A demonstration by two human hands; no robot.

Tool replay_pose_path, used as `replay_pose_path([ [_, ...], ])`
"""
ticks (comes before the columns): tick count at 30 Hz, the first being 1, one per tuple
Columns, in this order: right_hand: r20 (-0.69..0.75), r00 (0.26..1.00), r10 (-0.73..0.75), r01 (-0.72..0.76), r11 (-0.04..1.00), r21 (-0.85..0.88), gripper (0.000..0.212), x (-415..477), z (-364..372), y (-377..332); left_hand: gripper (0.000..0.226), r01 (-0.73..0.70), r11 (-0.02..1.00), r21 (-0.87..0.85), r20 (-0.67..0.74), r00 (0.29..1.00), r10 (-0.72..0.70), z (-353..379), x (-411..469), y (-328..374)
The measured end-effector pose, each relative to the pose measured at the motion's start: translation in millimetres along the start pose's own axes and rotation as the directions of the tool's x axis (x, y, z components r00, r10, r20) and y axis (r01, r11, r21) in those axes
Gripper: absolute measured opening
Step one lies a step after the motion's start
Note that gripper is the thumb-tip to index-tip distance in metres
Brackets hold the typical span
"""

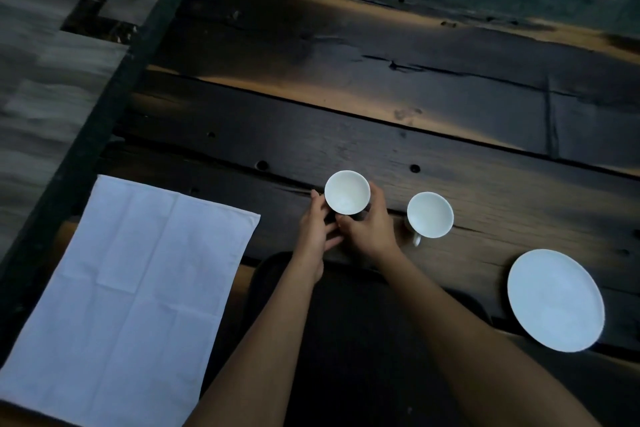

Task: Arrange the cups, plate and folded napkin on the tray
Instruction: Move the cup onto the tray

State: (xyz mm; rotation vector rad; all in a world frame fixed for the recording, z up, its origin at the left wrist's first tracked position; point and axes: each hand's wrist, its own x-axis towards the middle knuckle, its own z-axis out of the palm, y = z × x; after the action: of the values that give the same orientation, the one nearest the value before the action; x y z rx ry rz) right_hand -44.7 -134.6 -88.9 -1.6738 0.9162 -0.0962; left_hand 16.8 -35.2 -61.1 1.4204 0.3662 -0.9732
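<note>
Far half of the table point(381, 87) bare across its width: open passage there. Near edge crowded. Napkin point(131, 274) lies flat on the left, no barrier to a hand passing over. Dark tray point(273, 274) in the centre, both forearms crossing above it. Left hand point(317, 230) and right hand point(369, 227) close round the left cup point(347, 192) just beyond the tray's far rim. Right cup point(430, 215) stands near it, narrow gap between. Plate point(556, 300) right of the tray; clear wood between plate and right cup.
</note>
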Motion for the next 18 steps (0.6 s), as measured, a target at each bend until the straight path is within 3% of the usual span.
replay_pose_path([
  [4, -0.005, 1.0, -0.025, 0.025, 0.994, 0.103, 0.073, -21.1, 7.1, -2.4, 0.036, -0.024, 0.996, -0.085, 0.005, 1.0, 0.024, -13.3, -19.3, -7.9],
  [11, 0.025, 0.998, -0.066, 0.06, 0.981, 0.185, 0.075, -73.8, 26.7, 4.8, 0.038, -0.063, 0.987, -0.151, -0.005, 0.998, 0.063, -48.9, -60.8, -35.8],
  [18, 0.063, 0.998, -0.028, 0.018, 0.987, 0.158, 0.075, -125.7, 45.5, 22.0, 0.034, -0.049, 0.98, -0.194, -0.048, 0.998, 0.04, -85.5, -98.2, -73.7],
])
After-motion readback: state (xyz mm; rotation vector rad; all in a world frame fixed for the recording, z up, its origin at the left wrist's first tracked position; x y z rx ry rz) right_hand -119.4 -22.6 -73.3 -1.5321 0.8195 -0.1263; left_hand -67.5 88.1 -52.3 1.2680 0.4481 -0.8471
